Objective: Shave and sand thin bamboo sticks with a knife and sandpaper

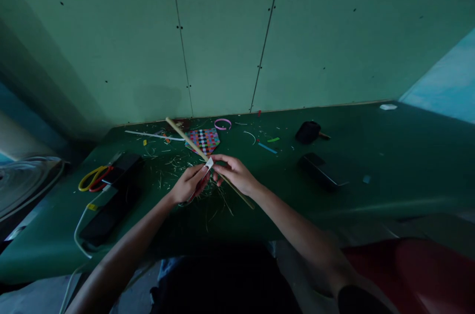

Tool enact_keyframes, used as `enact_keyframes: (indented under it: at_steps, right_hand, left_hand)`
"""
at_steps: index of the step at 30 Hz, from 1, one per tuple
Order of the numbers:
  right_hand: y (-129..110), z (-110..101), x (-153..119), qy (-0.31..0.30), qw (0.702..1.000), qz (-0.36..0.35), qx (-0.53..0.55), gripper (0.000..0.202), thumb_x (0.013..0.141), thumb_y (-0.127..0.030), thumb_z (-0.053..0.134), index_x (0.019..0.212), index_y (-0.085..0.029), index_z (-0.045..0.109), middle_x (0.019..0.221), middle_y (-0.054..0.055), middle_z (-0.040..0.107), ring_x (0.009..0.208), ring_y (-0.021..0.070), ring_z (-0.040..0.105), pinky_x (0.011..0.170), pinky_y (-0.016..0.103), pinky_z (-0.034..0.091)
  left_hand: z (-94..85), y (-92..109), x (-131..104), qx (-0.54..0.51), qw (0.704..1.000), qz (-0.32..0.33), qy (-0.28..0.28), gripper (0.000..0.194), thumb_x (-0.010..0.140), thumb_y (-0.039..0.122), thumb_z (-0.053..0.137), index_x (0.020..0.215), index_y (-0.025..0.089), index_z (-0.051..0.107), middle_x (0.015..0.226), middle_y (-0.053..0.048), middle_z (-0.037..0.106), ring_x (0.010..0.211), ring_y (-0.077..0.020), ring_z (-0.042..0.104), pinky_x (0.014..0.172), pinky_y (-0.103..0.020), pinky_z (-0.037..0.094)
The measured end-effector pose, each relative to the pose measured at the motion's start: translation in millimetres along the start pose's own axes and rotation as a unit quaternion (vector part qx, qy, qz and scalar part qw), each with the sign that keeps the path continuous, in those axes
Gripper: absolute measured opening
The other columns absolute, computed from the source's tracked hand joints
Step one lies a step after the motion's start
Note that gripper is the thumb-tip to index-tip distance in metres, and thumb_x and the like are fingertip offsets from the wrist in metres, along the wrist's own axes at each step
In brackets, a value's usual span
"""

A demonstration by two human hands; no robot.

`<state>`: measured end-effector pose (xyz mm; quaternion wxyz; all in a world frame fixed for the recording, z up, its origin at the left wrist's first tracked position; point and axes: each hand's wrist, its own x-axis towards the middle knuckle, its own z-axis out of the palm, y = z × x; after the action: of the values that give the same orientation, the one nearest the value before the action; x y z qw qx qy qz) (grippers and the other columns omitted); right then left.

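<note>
A slim wooden stick (pixel 185 138) runs slantwise, from the back left to the front right, through the middle of the table. My right hand (pixel 239 175) is closed on it, thumb and fingers close to a small white piece (pixel 210 162) at the stick's middle. On the left side of that white piece, my left hand (pixel 188 184) pinches with its fingertips; its lower fingers are in shadow. Just beyond the hands lies a multicoloured woven piece (pixel 204 139), partly crossed by the stick. Whether the two are joined I cannot tell.
Scissors with yellow and red handles (pixel 92 179) lie at the left beside dark boxy items (pixel 111 215) and a pale cable (pixel 77 232). Straw bits and coloured strips (pixel 267 148) are scattered about. A black object (pixel 308 132) and a dark case (pixel 319 170) rest at the right.
</note>
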<state>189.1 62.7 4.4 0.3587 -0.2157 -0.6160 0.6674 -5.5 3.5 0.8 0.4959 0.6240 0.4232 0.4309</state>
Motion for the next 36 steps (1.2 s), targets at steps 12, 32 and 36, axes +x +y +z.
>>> enact_keyframes:
  at_steps: [12,32,36]
  right_hand:
    - [-3,2,-7,-0.031,0.999,0.018,0.002,0.056,0.091,-0.034,0.076,0.142,-0.016,0.062,0.069,-0.004,0.053,0.061,0.0107,0.047,0.051,0.025,0.032]
    - [-1,-31,-42,-0.038,0.993,0.057,0.099,0.035,0.097,-0.031,0.072,0.128,-0.016,0.069,0.068,-0.005,0.045,0.055,0.0082,0.032,0.046,0.024,0.022]
    - [-2,-25,-36,-0.018,0.988,0.051,0.143,0.031,0.092,-0.031,0.076,0.120,-0.017,0.074,0.073,0.000,0.050,0.059,0.0091,0.037,0.045,0.024,0.023]
  left_hand:
    - [-4.3,3,0,-0.060,0.998,-0.006,0.004,0.046,0.104,0.057,0.048,0.084,0.017,0.058,0.059,0.003,0.054,0.039,-0.0086,0.046,0.038,-0.021,0.033]
    - [-61.5,6,5,-0.127,0.938,0.095,0.307,0.037,0.100,0.054,0.056,0.085,0.020,0.056,0.061,0.005,0.052,0.039,-0.0079,0.046,0.038,-0.020,0.039]
    - [-38.7,6,4,-0.051,0.976,0.043,0.205,0.042,0.100,0.057,0.053,0.085,0.019,0.057,0.062,0.003,0.055,0.039,-0.0086,0.048,0.036,-0.020,0.034]
